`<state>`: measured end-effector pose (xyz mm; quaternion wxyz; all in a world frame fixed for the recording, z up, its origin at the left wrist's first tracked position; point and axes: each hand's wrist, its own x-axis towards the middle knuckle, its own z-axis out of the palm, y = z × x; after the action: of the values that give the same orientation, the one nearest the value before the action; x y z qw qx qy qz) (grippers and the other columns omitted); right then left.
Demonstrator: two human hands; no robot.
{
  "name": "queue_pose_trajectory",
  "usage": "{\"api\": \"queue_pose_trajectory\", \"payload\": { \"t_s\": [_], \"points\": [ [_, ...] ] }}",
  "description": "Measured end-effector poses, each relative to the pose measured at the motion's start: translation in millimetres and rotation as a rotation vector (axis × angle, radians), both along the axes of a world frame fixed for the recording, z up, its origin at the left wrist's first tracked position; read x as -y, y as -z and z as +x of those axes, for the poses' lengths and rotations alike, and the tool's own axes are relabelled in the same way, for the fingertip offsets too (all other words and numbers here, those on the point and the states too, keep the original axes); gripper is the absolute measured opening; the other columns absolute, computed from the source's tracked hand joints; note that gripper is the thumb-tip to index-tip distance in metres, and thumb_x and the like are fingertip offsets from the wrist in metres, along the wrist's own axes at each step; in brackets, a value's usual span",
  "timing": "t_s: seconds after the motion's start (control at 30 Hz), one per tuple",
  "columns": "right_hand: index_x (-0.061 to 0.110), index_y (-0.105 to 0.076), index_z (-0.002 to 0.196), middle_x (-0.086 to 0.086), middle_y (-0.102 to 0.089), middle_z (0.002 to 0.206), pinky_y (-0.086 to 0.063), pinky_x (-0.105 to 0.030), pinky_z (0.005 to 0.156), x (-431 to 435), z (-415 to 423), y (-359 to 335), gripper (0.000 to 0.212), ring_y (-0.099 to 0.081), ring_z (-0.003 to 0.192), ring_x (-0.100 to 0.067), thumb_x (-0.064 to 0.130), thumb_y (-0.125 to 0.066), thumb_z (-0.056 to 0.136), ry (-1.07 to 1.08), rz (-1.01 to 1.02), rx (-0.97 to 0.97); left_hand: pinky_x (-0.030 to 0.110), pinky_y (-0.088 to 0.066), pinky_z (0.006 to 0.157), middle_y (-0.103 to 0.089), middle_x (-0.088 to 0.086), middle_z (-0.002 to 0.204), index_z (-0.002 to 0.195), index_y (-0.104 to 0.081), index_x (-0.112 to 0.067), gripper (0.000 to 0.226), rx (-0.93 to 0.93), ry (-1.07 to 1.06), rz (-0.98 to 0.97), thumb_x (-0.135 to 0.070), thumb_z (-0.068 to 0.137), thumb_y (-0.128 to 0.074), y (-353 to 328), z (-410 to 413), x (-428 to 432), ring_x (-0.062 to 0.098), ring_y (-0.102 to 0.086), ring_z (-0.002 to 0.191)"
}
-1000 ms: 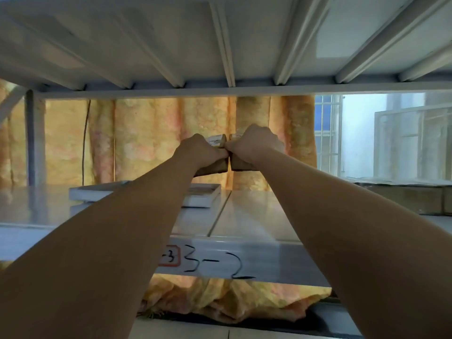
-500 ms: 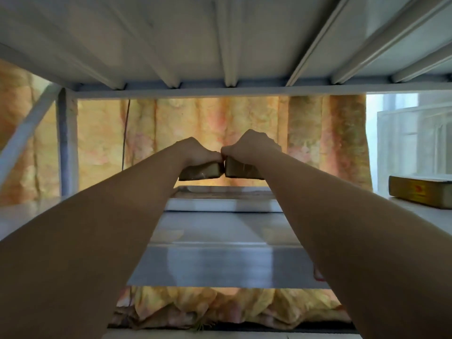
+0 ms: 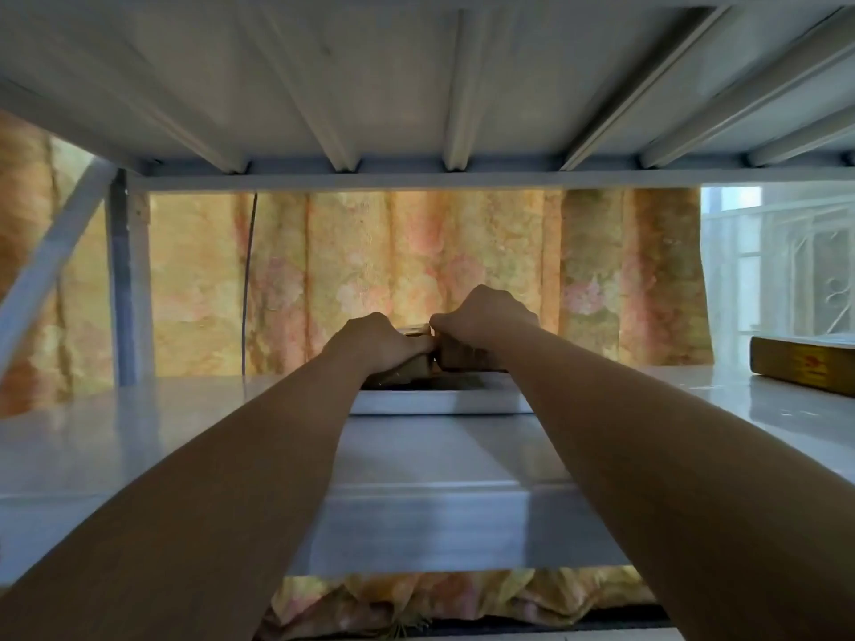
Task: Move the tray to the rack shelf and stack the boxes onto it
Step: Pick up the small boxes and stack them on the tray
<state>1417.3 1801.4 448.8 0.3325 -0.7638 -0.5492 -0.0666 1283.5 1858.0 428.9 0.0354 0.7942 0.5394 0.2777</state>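
holding two boxes [image 3: 413, 367] just above the tray [image 3: 439, 402] on the rack shelf [image 3: 185, 432], left hand [image 3: 379, 347] and right hand [image 3: 481, 322] each curl round one; seemingly light, stiff card; grip the sides.

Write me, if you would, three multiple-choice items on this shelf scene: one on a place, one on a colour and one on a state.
1. Where is the white tray?
A. On the rack shelf
B. On the floor
C. Held overhead

2. What colour is the lone box at the shelf's right end?
A. Blue
B. Yellow
C. Black

3. What are the left hand and right hand doing?
A. Both hang empty
B. Each grips a box
C. Only the left holds something

Answers: 1 A, the tray lies flat on the shelf surface. 2 B, its side is yellow with a red mark. 3 B, fingers curl round the left box and the right box, side by side.
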Motion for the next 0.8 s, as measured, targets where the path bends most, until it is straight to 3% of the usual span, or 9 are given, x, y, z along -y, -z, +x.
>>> {"api": "queue_pose_trajectory", "payload": {
  "t_s": [0.13,0.33,0.43,0.5,0.57,0.63,0.73,0.8],
  "points": [
    [0.016,-0.048,0.070,-0.001,-0.055,0.073,-0.045,-0.030,0.066,-8,9,15,0.041,-0.057,0.072,-0.023,0.056,-0.056,0.078,-0.007,0.011,-0.016,0.026,-0.038,0.058,-0.060,0.002,0.087,0.092,-0.059,-0.015,0.068,-0.027,-0.080,0.102,-0.079,0.068,-0.050,3,4,9,0.023,-0.058,0.082],
    [0.015,-0.054,0.088,-0.002,-0.058,0.078,-0.049,-0.032,0.070,-11,15,19,0.043,-0.061,0.079,-0.023,0.056,-0.060,0.074,-0.062,-0.027,-0.028,0.026,-0.039,0.061,-0.062,0.003,0.085,0.094,-0.060,-0.011,0.074,-0.116,-0.052,0.019,-0.079,0.067,-0.054,5,3,8,0.018,-0.057,0.079],
    [0.016,-0.054,0.086,-0.001,-0.056,0.076,-0.049,-0.032,0.070,-14,18,21,0.043,-0.060,0.079,-0.023,0.056,-0.062,0.074,-0.084,-0.039,-0.024,0.028,-0.042,0.076,-0.063,0.006,0.110,0.119,-0.057,-0.008,0.083,-0.149,-0.052,0.024,-0.076,0.070,-0.056,6,3,8,0.019,-0.052,0.088],
    [0.017,-0.053,0.083,0.000,-0.056,0.076,-0.051,-0.033,0.073,-17,20,21,0.044,-0.060,0.080,-0.023,0.059,-0.062,0.073,-0.097,-0.042,-0.033,0.027,-0.040,0.077,-0.058,0.007,0.112,0.128,-0.054,-0.007,0.085,-0.179,-0.036,0.024,-0.071,0.073,-0.059,5,1,9,0.019,-0.048,0.091],
    [0.017,-0.051,0.078,-0.001,-0.056,0.076,-0.051,-0.034,0.074,-20,22,22,0.048,-0.060,0.079,-0.022,0.063,-0.061,0.071,-0.114,-0.051,-0.033,0.028,-0.042,0.078,-0.057,0.009,0.124,0.133,-0.051,-0.007,0.081,-0.241,-0.014,0.014,-0.063,0.075,-0.064,4,-2,11,0.021,-0.051,0.102],
    [0.016,-0.048,0.073,-0.001,-0.055,0.075,-0.050,-0.034,0.072,-24,24,23,0.053,-0.058,0.075,-0.021,0.068,-0.060,0.070,-0.133,-0.065,-0.022,0.033,-0.043,0.090,-0.052,0.010,0.137,0.136,-0.046,-0.009,0.078,-0.306,0.000,0.004,-0.054,0.077,-0.068,4,-4,13,0.026,-0.052,0.118],
    [0.016,-0.046,0.067,-0.003,-0.055,0.075,-0.049,-0.034,0.069,-28,24,25,0.059,-0.056,0.071,-0.020,0.074,-0.055,0.069,-0.143,-0.081,0.012,0.036,-0.040,0.100,-0.048,0.010,0.142,0.140,-0.041,-0.010,0.077,-0.349,0.021,0.015,-0.047,0.079,-0.070,6,-7,14,0.029,-0.049,0.125],
    [0.014,-0.047,0.069,-0.007,-0.059,0.087,-0.050,-0.035,0.073,-32,24,26,0.061,-0.058,0.079,-0.025,0.075,-0.052,0.068,-0.144,-0.091,0.028,0.035,-0.039,0.101,-0.047,0.010,0.143,0.141,-0.039,-0.011,0.076,-0.348,0.031,0.019,-0.046,0.080,-0.069,7,-7,15,0.029,-0.048,0.127]
  ]
}}
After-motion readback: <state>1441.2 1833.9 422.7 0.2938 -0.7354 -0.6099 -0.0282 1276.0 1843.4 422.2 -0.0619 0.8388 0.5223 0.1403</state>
